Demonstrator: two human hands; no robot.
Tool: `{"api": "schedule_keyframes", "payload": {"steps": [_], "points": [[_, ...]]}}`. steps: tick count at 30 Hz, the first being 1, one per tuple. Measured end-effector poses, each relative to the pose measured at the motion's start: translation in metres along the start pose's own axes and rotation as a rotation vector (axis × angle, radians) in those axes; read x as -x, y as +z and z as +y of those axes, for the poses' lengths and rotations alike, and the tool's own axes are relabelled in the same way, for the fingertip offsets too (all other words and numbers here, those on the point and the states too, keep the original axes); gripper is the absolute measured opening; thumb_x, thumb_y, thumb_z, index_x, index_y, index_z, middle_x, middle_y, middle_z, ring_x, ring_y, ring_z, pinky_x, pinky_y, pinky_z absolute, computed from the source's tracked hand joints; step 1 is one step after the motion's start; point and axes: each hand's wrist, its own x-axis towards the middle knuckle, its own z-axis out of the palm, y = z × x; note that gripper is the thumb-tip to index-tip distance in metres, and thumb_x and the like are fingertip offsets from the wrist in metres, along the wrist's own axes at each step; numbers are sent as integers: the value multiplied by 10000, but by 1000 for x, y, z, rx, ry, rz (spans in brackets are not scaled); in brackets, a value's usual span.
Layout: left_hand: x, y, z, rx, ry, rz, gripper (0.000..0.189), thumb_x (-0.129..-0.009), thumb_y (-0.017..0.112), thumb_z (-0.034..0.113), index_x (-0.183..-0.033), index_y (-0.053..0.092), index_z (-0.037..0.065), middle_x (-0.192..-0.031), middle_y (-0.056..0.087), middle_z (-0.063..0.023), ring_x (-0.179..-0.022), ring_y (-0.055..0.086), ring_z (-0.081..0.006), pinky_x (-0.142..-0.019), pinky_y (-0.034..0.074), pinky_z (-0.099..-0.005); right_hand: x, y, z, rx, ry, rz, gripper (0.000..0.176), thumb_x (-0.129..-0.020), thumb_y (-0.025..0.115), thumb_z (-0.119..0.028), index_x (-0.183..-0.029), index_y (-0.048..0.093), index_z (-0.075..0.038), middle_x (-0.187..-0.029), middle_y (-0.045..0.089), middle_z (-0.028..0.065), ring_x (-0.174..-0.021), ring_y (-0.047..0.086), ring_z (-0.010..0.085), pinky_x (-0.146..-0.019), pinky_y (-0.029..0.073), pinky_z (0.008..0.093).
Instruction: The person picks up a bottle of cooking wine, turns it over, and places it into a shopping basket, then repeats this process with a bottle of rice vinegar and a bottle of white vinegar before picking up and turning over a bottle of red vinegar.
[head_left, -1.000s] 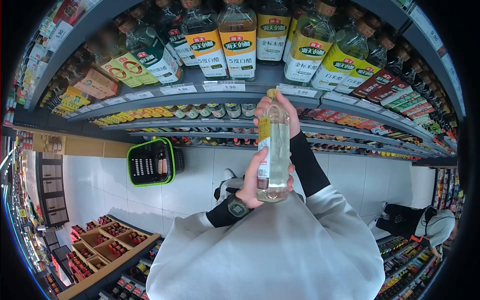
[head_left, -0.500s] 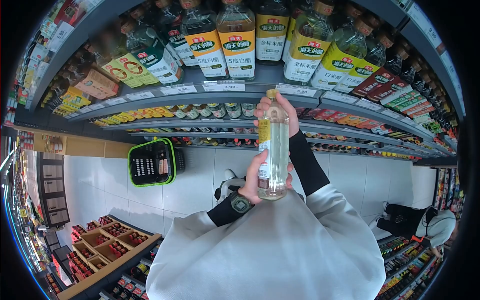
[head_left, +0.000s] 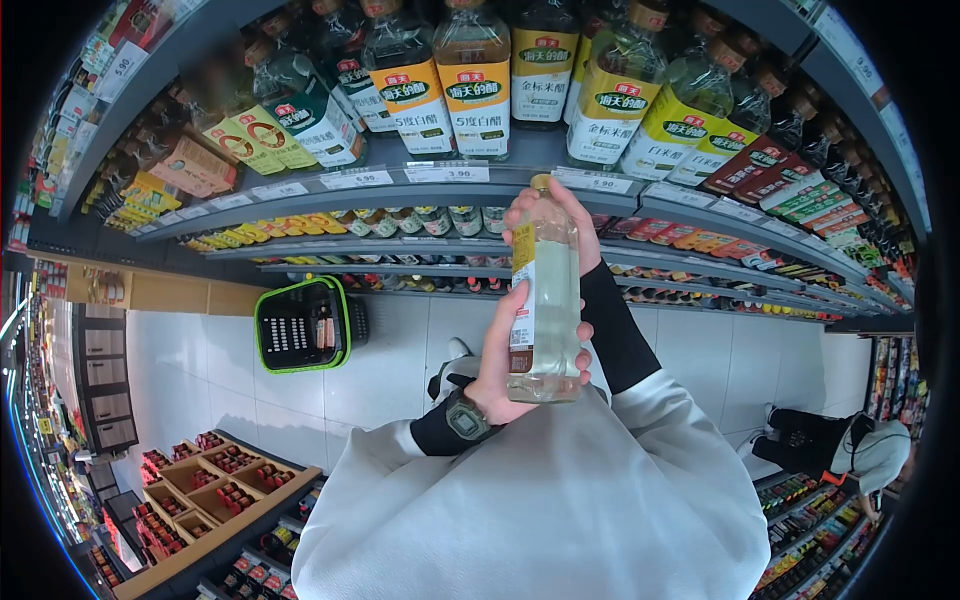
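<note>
A clear glass vinegar bottle [head_left: 552, 300] with pale liquid, a gold cap and a yellow-and-white label is held upright before my chest. My left hand [head_left: 497, 365], below a wristwatch [head_left: 467, 414], wraps round its lower part, thumb on the label and fingertips showing at the far side. Round the shoulder and neck closes my right hand [head_left: 582, 222]. The label faces left, with only its side part in view. Just beyond the cap is the shelf edge with price tags [head_left: 447, 174], under rows of similar vinegar bottles [head_left: 478, 95].
On the tiled floor to the left stands a black shopping basket [head_left: 290, 325] with a green rim, holding a bottle [head_left: 324, 330]. A wooden display [head_left: 215, 480] with red-lidded jars is at lower left. Another person [head_left: 850, 450] bends by shelves at the right.
The bottle has turned a little in my hands and come slightly closer, its base shifting left. My left hand has moved slightly left with it. The basket has stayed put.
</note>
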Motion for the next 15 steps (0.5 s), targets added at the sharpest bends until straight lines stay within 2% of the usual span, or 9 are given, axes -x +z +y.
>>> {"api": "schedule_keyframes", "payload": {"steps": [7,15], "points": [[3,12,2,-5,6,-6,668,-901,423,626,-1206,523,40,-989,572,-100,-801,569,-265,-730,513,-417,2,5,0,63,-9,43,319,-946,517,-377,-883,593,-74,-834,614,68,-861,609,245,-831,511,404],[5,34,7,139,-29,-65,685,-902,423,628,-1211,520,25,-1006,562,-92,-830,553,-250,-775,508,-426,5,25,-9,117,41,134,372,-944,510,-390,-866,618,-43,-858,645,128,-841,630,281,-821,515,400]]}}
